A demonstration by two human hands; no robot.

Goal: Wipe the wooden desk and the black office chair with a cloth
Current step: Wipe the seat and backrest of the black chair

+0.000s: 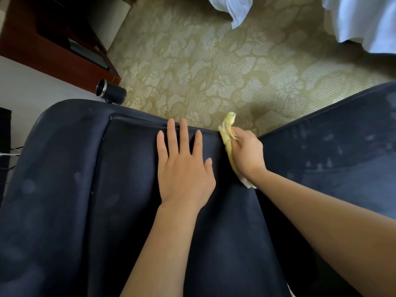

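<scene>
Black upholstery of the office chair (120, 189) filled your view, and your left hand (184, 168) lay flat on it with fingers (172, 136) spread. Your right hand (248, 153) had its fingers curled shut around the yellow cloth (227, 129), bunched and pressed into the crease between seat and side panel. Behind lay patterned carpet (214, 67), white bedding (364, 20) and the reddish wooden desk (53, 52); no writing could be read.

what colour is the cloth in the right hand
Pale yellow crumpled cloth, clearest in the head view.
</scene>
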